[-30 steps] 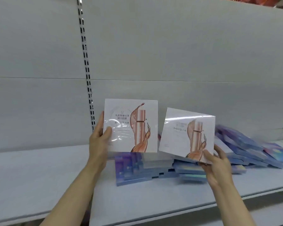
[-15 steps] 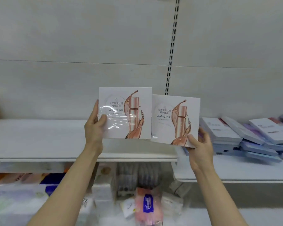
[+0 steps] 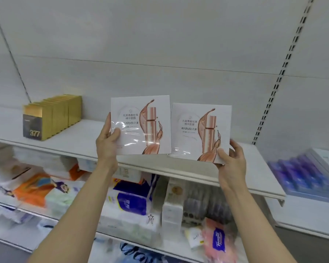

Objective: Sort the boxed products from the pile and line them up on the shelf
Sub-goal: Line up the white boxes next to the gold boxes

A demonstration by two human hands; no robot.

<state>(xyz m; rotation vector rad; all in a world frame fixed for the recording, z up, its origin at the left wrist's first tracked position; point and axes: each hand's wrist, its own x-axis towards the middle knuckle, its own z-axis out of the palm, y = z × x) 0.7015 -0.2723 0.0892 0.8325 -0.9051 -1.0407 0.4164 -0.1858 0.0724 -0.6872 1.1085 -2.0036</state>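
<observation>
Gold boxes (image 3: 53,114) are standing in a row on the white shelf (image 3: 87,137), far left. Left hand (image 3: 107,141) is gripping a flat, glossy white box (image 3: 141,125) by its edge; right hand (image 3: 231,160) is pinching a matching box (image 3: 199,132) at its corner, both raised above the shelf. Blurred purple boxes (image 3: 300,173) are lying stacked far right.

One head-worn wide-angle view only. It looks forward and slightly down from close in front of the shelf (image 3: 68,141), which crosses mid-frame. Both forearms rise from the bottom edge; the wall panels bend toward the frame's edges.
</observation>
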